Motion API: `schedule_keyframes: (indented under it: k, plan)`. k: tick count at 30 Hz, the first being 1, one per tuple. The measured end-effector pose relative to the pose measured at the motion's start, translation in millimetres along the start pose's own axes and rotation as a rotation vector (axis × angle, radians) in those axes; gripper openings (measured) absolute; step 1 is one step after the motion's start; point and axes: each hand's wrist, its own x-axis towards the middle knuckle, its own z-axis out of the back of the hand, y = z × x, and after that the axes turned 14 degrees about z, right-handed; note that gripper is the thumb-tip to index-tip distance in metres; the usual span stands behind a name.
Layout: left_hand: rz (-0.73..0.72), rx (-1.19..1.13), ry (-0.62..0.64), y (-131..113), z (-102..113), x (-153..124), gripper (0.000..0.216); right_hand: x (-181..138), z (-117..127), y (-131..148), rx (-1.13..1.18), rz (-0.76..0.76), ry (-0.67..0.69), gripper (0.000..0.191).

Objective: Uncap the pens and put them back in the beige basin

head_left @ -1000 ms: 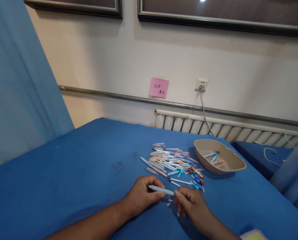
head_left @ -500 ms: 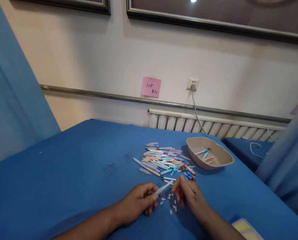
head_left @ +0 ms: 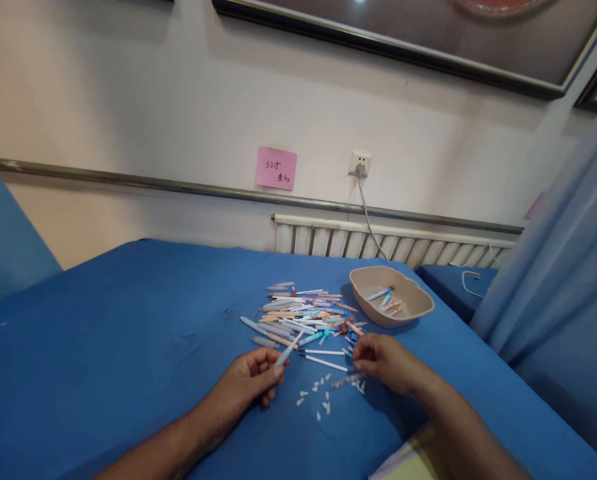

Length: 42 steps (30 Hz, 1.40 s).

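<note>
While L hand (head_left: 257, 375) pinches pale pen barrel (head_left: 284, 355), white rod (head_left: 297, 339) jutting from its end: R hand (head_left: 387, 361), well apart, curls at pile's R edge; can't tell if gripping.
Pen step: prob. putting parts together or pulling them apart; next move calls for light R fingertip pinch.
White tips (head_left: 327, 408): loose btwn hands, nr. patterned tube (head_left: 345, 381).
Pen-parts pile (head_left: 284, 305): beyond hands, on blue surface (head_left: 103, 333).
Beige basin (head_left: 417, 301): R of pile, w/ few parts.

2 bare forearms (head_left: 193, 427), left hand (head_left: 255, 377) pinching, right hand (head_left: 384, 361) curled
</note>
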Motion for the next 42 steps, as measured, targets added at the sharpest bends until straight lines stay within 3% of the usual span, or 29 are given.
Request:
schedule_keyframes:
  k: [4, 10, 14, 21, 25, 32, 42]
  plan:
    - [0.031, 0.032, -0.006, -1.9, -0.3, -0.6, 0.037, -2.9, -5.5, 23.1, -0.142, 0.130, 0.120, 0.018]
    - [0.025, 0.089, -0.031, -3.1, -1.4, -3.2, 0.042, -0.6, -15.9, 39.2, -0.323, 0.157, 0.165, 0.011]
    - [0.032, 0.117, -0.043, -3.6, -3.6, -5.2, 0.043, -1.6, -17.5, 35.7, -0.263, 0.129, 0.096, 0.008]
    - [0.010, 0.114, -0.059, -4.0, -5.1, -7.3, 0.043, 5.6, -22.4, 29.4, 0.118, 0.143, -0.101, 0.014]
    - [0.014, 0.139, -0.084, -4.1, -4.4, -7.3, 0.044, 7.3, -24.4, 28.5, 0.240, 0.137, -0.130, 0.018]
    - [0.013, 0.209, -0.079, -4.4, -4.2, -8.0, 0.042, 6.9, -21.7, 31.2, 0.240, 0.148, -0.146, 0.020]
    - [0.011, 0.210, -0.097, -6.4, -6.6, -10.7, 0.039, 6.3, -18.4, 36.1, 0.070, 0.247, -0.157, 0.016]
